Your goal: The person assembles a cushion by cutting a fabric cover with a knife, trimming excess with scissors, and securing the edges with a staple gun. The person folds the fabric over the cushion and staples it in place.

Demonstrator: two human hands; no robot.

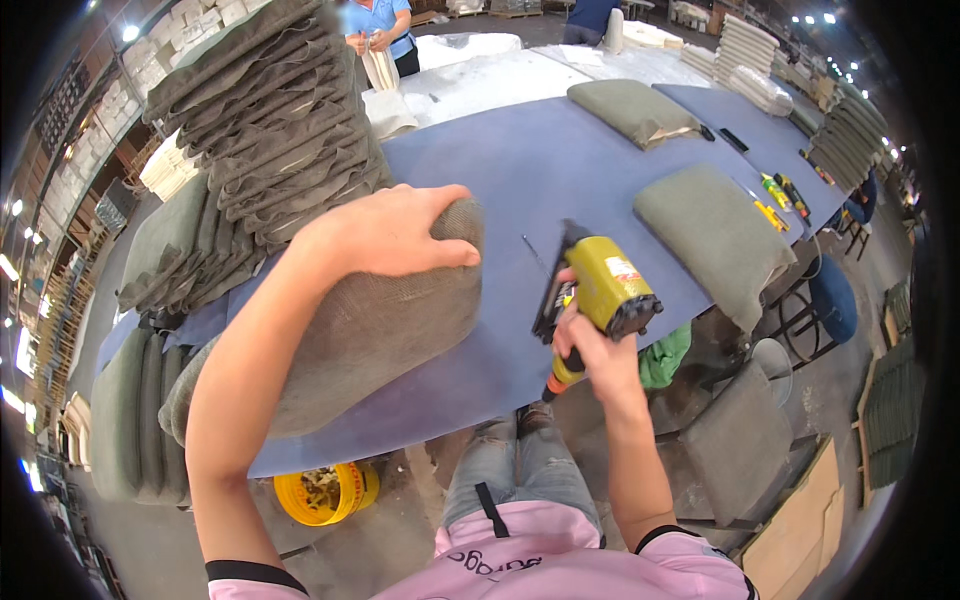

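My left hand [398, 228] grips the upper corner of a grey-green upholstered cushion [385, 335], thumb on one side and fingers over the edge. That cushion stands tilted on the blue-covered table [530, 150] at its near left side. Wrapped round the handle of a yellow and black staple gun [612, 278] is my right hand [600, 355]. The gun is held over the near edge of the table, apart from the cushion. A thin dark tool [537, 252] lies on the table just left of the gun.
A tall stack of grey-green covers [285, 130] rises at left. Two more cushions, one near [705, 225] and one far [630, 108], lie at right. Beyond them are hand tools [785, 195]. A yellow bucket [350, 490] stands below; a person [385, 25] works across the table.
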